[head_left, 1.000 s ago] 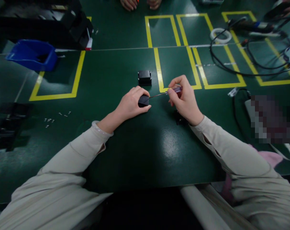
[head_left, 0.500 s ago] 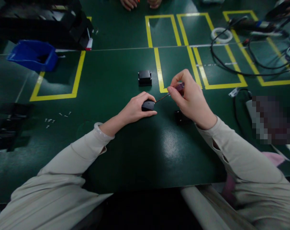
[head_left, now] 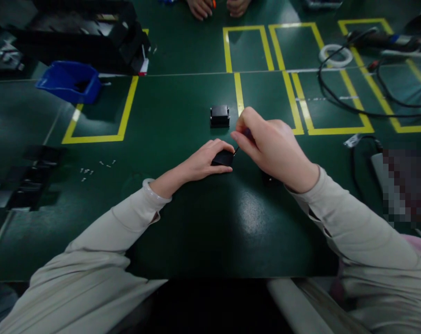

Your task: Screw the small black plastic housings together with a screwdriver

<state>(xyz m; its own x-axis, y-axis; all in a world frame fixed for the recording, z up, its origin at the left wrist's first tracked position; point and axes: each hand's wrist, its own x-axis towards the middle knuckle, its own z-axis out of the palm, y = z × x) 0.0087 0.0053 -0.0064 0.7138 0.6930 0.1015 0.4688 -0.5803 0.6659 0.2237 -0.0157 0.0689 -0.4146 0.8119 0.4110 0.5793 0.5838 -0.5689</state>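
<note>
A small black box [head_left: 222, 158] is gripped on the table between the thumb and fingers of my left hand [head_left: 207, 160]. My right hand [head_left: 271, 146] is closed around the handle of a screwdriver [head_left: 236, 150]; most of the handle is hidden by the fingers. The thin shaft slants down to the right end of the box, where a small screw seems to sit. Behind the box stands a second black box [head_left: 220, 116] with screws at its sides. Another black piece [head_left: 268, 178] lies partly hidden under my right wrist.
Several loose screws [head_left: 86, 171] lie left of my hands, near dark parts [head_left: 36, 171]. A blue bin [head_left: 69, 81] stands by a black rack [head_left: 92, 37]. Cables [head_left: 335, 99] and a white ring [head_left: 335, 55] are at the right. Another person's hands [head_left: 217, 7] rest across the table.
My right hand has turned and come closer to my left hand, over the screwdriver, hiding more of it. The whole view has shifted slightly. My left hand still holds the box.
</note>
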